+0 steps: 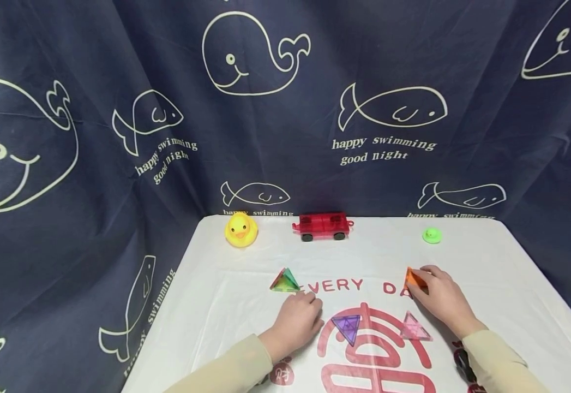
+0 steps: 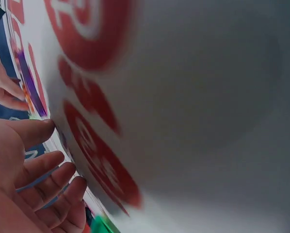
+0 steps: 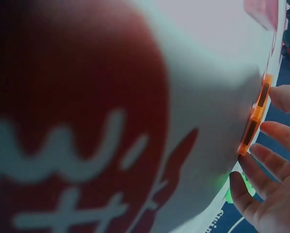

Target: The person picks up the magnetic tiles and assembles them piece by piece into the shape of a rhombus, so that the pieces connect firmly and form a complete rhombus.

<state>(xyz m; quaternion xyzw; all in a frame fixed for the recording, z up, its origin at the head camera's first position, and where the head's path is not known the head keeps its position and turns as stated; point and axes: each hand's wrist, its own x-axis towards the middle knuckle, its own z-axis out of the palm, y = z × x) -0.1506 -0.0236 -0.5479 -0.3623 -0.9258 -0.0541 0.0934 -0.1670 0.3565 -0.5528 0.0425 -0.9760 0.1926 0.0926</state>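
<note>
My right hand point(image 1: 439, 295) pinches an orange triangular magnetic tile point(image 1: 413, 279) at the right of the table; the right wrist view shows this orange tile point(image 3: 255, 116) edge-on, thumb and fingertips against it. The left hand point(image 1: 296, 317) holds nothing, its fingers loosely bent low over the cloth. Just beyond its fingertips stands a small pyramid of magnetic tiles point(image 1: 285, 281) with red, green and yellowish faces. Between the two hands lie a purple triangular tile point(image 1: 348, 327) and, nearer my right wrist, a pink triangular tile point(image 1: 414, 328).
Along the far edge stand a yellow rubber duck point(image 1: 241, 230), a red toy wagon point(image 1: 322, 226) with black wheels, and a small green duck point(image 1: 432, 235). A white cloth with red print covers the table point(image 1: 236, 256). Behind it hangs a dark blue curtain point(image 1: 314, 125).
</note>
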